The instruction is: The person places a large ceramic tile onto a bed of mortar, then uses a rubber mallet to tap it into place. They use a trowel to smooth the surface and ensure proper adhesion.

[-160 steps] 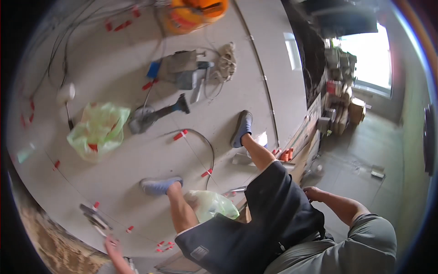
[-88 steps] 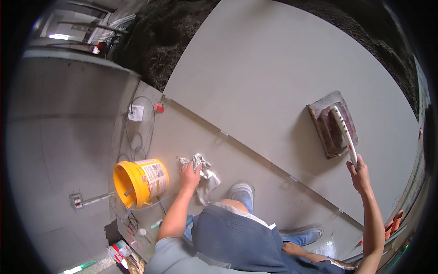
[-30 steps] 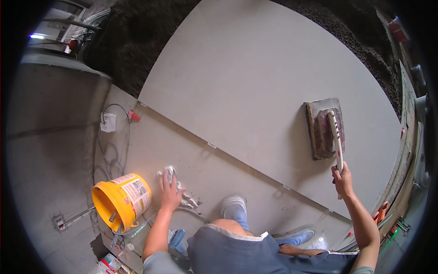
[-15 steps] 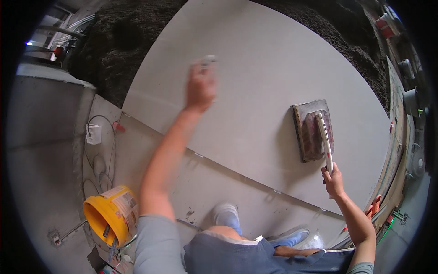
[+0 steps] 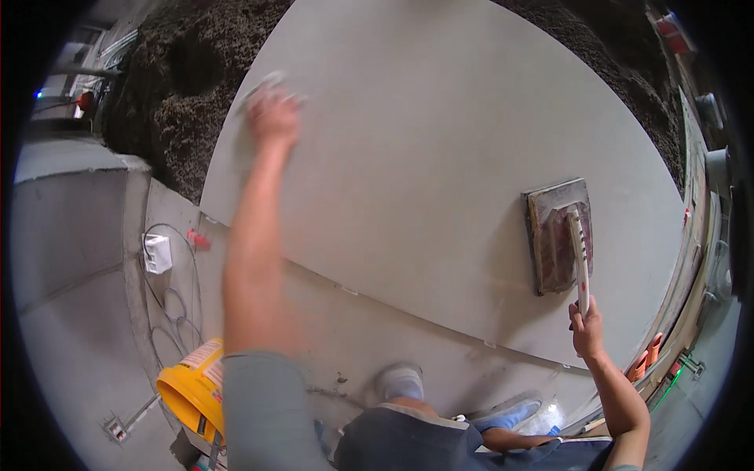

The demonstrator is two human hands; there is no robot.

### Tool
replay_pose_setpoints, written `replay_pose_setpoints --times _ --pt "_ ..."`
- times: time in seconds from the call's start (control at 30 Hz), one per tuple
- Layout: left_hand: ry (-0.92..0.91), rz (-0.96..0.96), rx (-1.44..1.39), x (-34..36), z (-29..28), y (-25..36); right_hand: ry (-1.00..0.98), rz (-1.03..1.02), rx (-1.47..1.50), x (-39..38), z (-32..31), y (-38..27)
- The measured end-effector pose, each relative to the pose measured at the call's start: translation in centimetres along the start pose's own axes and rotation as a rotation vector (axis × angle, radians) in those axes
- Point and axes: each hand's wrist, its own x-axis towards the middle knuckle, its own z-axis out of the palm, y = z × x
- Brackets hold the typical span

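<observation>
Two bare hands in view; left hand (image 5: pixel 275 118), upper left of the frame, motion-blurred, palm side down over the large pale grey panel (image 5: pixel 408 157), fingers drawn in on a pale cloth (image 5: pixel 272 79); the cloth shows only as blurred tufts past the fingertips, near the panel's left edge, its folds too smeared to make out; right hand (image 5: pixel 587 330), right of centre and lower, closed around the white handle (image 5: pixel 580 271) of a flat rectangular tool (image 5: pixel 550 243); tool has a worn grey rim and a brownish-red raised middle, handle dotted with dark spots; its shadow falls on the panel to its left, cannot tell whether its underside touches

Surroundings: dark crumbly material (image 5: pixel 169 110) along the panel's upper left edge, more at upper right; seam with small pale tabs (image 5: pixel 349 290) runs from left of centre toward lower right; yellow bucket (image 5: pixel 196 381) at lower left, partly hidden by the grey sleeve (image 5: pixel 267 400); white box (image 5: pixel 158 253) and thin cable (image 5: pixel 171 302) above the bucket, red piece (image 5: pixel 198 239) just beside the box; two bluish shoes (image 5: pixel 509 413) at bottom centre; orange objects (image 5: pixel 644 359) at lower right
</observation>
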Motion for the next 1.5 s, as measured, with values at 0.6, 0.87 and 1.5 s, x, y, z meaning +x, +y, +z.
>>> replay_pose_setpoints --times 0.6,0.87,1.5 --pt "-0.434 0.078 0.183 -21.7 -4.9 -12.8 -0.089 0.029 0.278 2.4 2.8 -6.1" --pt "-0.767 0.239 0.18 -21.3 -17.5 -3.8 -0.046 -0.01 0.497 3.1 -2.7 -8.5" --pt "-0.954 0.719 0.273 -12.5 -15.3 36.5 0.301 0.197 0.455 -1.5 -12.7 23.3"
